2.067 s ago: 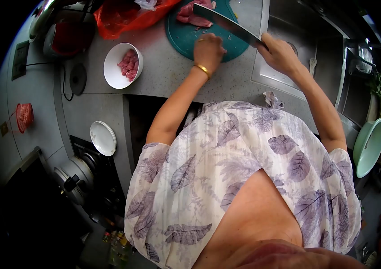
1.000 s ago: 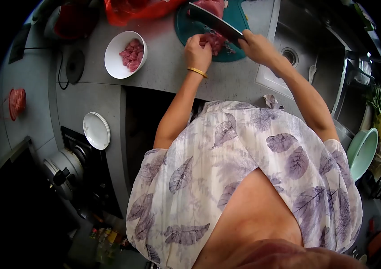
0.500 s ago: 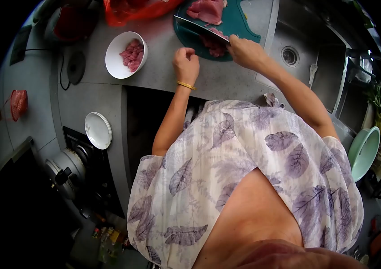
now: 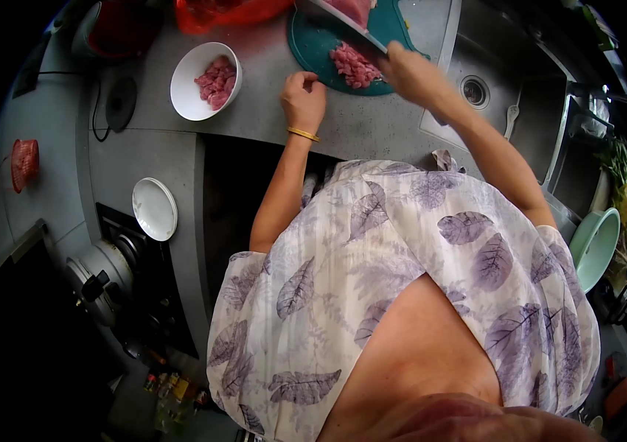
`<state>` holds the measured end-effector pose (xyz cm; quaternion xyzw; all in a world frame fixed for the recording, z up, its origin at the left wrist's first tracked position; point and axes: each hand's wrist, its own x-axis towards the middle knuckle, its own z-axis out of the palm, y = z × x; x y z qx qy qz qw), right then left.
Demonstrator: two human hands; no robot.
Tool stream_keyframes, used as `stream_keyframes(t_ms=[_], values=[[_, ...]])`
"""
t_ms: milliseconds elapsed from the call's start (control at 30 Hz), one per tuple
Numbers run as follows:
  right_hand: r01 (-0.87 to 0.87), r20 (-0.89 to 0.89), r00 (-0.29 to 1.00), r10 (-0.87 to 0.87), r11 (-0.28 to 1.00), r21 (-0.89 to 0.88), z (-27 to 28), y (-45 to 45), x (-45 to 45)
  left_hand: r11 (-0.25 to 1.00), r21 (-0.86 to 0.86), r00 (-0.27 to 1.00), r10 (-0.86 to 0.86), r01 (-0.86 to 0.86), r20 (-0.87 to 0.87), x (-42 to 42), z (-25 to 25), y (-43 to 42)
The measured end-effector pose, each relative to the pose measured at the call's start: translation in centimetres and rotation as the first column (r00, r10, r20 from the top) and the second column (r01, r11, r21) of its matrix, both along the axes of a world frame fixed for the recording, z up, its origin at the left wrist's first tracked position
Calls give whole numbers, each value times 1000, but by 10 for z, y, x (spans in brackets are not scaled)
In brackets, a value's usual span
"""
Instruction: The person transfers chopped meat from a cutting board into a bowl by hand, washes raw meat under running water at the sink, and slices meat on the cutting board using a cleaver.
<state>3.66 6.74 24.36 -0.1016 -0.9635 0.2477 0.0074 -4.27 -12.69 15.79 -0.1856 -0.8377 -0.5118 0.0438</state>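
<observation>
My right hand is closed around the handle of a kitchen knife, a little blurred. The knife's blade slants up to the left over a green cutting board. Chopped pink meat lies in a small heap on the board below the blade. A larger piece of meat is at the top, partly behind the knife. My left hand, with a yellow bracelet at the wrist, is curled closed beside the board's near left edge; nothing shows in its fingers.
Left of the board stands a white bowl with meat pieces. A red plastic bag lies at the back. The sink is on the right, a green basin beyond it. White plates and a pot are at left.
My right hand has moved the knife up and away from the chopped meat, which now shows as a heap. My left hand stays nearly in place beside the board.
</observation>
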Motion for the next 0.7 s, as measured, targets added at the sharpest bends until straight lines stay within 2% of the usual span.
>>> stream_keyframes(t_ms=[67,200,300,333,367,533,600,633,700], values=[[-21,54,998,20,1000,18,-23,-3,4,999,50,998,12,-15,61,-2,5,0],[-77,0,997,77,996,37,8,-1,3,985,151,986,58,-82,159,-6,16,1],[-1,61,998,0,1000,11,-6,-21,11,960,250,974,73,-127,214,-3,26,-3],[-49,127,991,46,999,20,-14,-23,11,948,290,972,70,-135,224,-3,33,-2],[-48,101,994,44,998,36,-19,-19,11,944,308,974,49,-117,221,-1,39,-3],[-84,48,995,82,995,48,2,-18,11,952,269,969,82,-145,232,-3,51,-6],[-55,49,997,53,998,38,0,-29,17,953,265,966,83,-150,246,0,49,-11],[-89,169,982,82,996,32,-20,-27,16,948,285,966,71,-143,248,-1,47,-10],[-118,102,988,112,991,60,-19,-17,14,940,311,965,59,-139,254,-2,48,-10]])
